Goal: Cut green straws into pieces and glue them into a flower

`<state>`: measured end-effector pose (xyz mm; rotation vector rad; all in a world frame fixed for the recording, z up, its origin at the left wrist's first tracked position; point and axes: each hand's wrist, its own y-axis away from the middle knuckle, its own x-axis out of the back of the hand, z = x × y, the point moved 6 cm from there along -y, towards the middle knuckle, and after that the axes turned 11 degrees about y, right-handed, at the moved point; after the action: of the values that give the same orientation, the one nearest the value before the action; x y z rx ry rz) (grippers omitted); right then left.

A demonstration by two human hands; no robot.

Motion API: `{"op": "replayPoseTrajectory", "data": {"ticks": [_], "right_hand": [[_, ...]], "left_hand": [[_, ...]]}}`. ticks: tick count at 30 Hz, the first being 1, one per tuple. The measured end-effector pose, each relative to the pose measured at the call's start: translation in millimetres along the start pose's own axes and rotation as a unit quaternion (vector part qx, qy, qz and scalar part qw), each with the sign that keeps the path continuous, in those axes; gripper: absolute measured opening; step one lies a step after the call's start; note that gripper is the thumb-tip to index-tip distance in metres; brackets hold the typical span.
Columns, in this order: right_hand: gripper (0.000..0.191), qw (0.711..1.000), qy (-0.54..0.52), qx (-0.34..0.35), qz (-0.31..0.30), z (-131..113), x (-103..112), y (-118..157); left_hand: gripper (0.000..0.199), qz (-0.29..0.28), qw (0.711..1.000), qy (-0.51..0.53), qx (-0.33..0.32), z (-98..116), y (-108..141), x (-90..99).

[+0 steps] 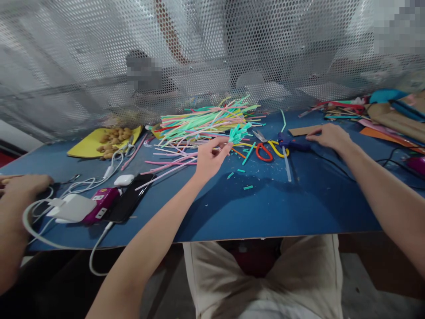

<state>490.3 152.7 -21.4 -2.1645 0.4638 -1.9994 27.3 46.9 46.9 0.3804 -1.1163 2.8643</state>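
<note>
In my left hand, closed in a pinch, is a small teal bunch of short fuzzy pieces, like cut pipe cleaners, held above the table. My right hand hovers low, fingers curved and slightly apart, over the end of a cardboard strip. Just below its fingertips lies a dark blue glue gun with a clear glue stick near it. Between the hands rest scissors with red and yellow handles. Teal offcuts are scattered in front of my left hand.
Behind lies a heap of coloured pipe cleaners, against a perforated metal screen. Left are a phone, a purple power block, white cables and snacks on a yellow sheet. Another person's hand rests far left. Craft materials fill the right.
</note>
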Motion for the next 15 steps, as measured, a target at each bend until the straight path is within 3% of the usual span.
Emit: {"op": "replayPoseTrajectory", "data": {"ticks": [5,15], "right_hand": [[0.023,0.991,0.067,-0.109,-0.034,12,9,5],[0.029,0.989,0.054,-0.134,0.019,2,37,13]], "left_hand": [[0.031,-0.001,1.0,0.003,0.005,-1,0,0.4],[0.029,-0.012,1.0,0.005,0.001,1,0,-0.3]]}}
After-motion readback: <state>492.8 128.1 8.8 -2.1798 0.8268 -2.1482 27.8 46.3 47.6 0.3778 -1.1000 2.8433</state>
